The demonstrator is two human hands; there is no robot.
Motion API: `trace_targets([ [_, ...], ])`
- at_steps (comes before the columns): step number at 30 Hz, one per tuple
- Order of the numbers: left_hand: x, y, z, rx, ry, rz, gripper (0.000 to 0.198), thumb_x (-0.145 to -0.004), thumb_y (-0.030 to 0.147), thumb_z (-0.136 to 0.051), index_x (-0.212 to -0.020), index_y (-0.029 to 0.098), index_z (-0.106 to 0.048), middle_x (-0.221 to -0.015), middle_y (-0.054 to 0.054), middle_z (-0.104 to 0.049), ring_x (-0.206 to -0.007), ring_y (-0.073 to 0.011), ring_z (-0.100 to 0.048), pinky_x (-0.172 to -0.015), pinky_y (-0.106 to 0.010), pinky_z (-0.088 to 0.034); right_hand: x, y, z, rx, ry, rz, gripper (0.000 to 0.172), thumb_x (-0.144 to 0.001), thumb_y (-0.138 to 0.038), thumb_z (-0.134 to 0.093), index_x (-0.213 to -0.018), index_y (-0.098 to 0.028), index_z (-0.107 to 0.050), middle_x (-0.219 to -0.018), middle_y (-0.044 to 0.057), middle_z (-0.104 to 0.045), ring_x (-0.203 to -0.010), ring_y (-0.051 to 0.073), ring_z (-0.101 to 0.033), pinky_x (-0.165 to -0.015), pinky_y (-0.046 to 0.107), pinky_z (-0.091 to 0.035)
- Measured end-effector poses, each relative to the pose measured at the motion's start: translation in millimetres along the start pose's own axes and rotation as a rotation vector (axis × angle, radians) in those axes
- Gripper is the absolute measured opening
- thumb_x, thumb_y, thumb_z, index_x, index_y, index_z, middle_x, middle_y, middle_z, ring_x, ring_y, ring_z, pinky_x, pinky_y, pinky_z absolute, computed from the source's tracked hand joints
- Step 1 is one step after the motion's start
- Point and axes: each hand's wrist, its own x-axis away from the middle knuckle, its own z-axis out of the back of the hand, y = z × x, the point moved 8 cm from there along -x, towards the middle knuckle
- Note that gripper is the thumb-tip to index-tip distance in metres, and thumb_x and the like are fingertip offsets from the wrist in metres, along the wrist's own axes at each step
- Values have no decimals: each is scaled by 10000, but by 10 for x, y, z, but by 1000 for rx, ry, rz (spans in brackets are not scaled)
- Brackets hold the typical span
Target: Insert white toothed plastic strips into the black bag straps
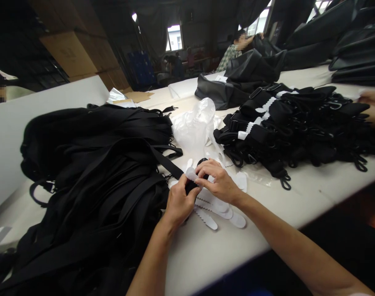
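Near the middle of the table, my left hand (181, 198) is closed on a black strap (167, 162) that runs out of the pile of black straps (125, 172) on the left. Against it, my right hand (217, 179) pinches a white toothed-edge strip (192, 174) where it meets the black webbing. Both hands touch each other around this spot, so the fingertips partly hide the join. Below them several loose white strips (209, 218) with rounded ends and wavy edges lie fanned out on the table.
A clear plastic bag (195, 125) lies just beyond my hands. At right are bundled black straps (286, 127) with white bands and metal hooks; another person's hand (373, 100) is at their far edge. Black bags (236, 78) and cardboard boxes (73, 53) stand behind. A person in a checked shirt (230, 55) works farther back.
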Motion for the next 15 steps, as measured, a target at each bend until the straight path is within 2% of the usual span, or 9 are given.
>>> trace_targets([
  [3, 17, 19, 20, 78, 37, 13, 257, -805, 255, -698, -1017, 215, -558, -1006, -49, -689, -965, -230, -643, -874, -336, -468, 2, 37, 46, -73, 13, -55, 154, -857, -272, -700, -741, -207, -622, -869, 41, -681, -924, 225, -585, -943, 415, -413],
  [6, 24, 27, 2, 258, 40, 18, 300, -869, 294, -636, -1137, 219, -522, -988, -45, -670, -897, -186, -640, -809, -290, -482, 46, 122, 63, -98, 76, -155, 136, -856, -267, -700, -765, -204, -621, -796, 24, -628, -838, 203, -563, -848, 368, -427],
  [8, 23, -10, -44, 311, 30, 48, 255, -902, 298, -584, -1140, 212, -556, -954, -45, -666, -842, -168, -628, -758, -267, -479, 73, 154, 8, -81, 66, -172, 124, -845, -240, -713, -768, -200, -624, -778, 15, -611, -824, 195, -553, -827, 354, -419],
  [11, 19, -143, -130, 354, 41, 143, 188, -870, 270, -609, -1034, 179, -625, -926, -55, -676, -841, -171, -629, -768, -264, -482, 97, 212, -110, -8, 9, -178, 108, -828, -190, -723, -768, -194, -633, -775, 13, -608, -810, 189, -546, -816, 349, -413],
  [15, 13, -277, -139, 377, 105, 221, 258, -833, 265, -645, -1067, 158, -634, -847, -42, -668, -737, -147, -612, -666, -235, -464, 105, 287, -133, -1, 22, -220, 78, -868, -211, -677, -804, -192, -637, -807, 24, -619, -802, 184, -559, -777, 333, -434],
])
